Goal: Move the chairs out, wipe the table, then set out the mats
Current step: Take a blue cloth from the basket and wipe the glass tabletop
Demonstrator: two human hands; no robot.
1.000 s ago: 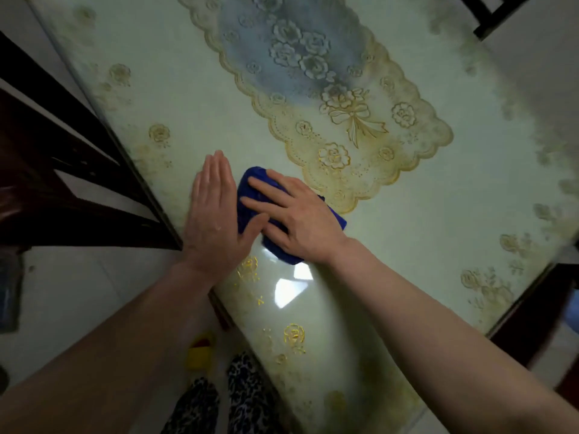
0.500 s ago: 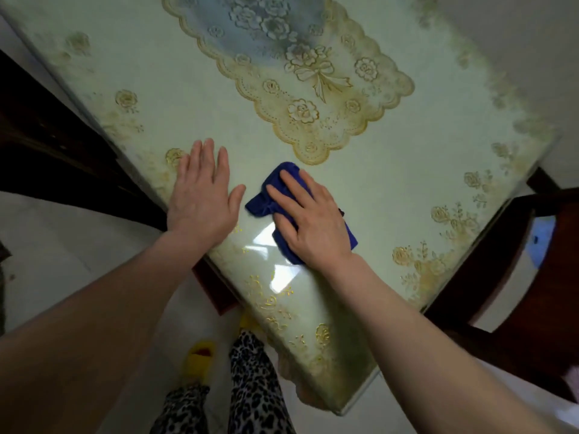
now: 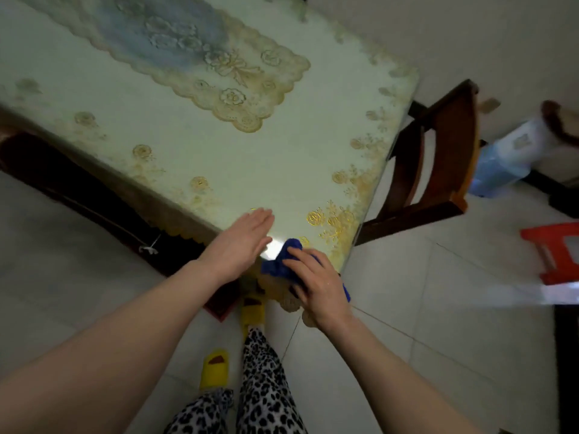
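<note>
Left hand: my left hand lies flat with straight fingers together on the near edge of the table, gripping nothing.
Cloth: the blue cloth sits bunched at the table's near corner, just right of my left hand.
Right hand: my right hand is on the cloth, fingers curled over it, clutching it at the corner edge.
Table runner: a lace-edged floral runner lies along the middle of the tabletop.
Chair: a dark wooden chair stands off the table's right end.
Stool: a red stool is farther right on the tiled floor.
</note>
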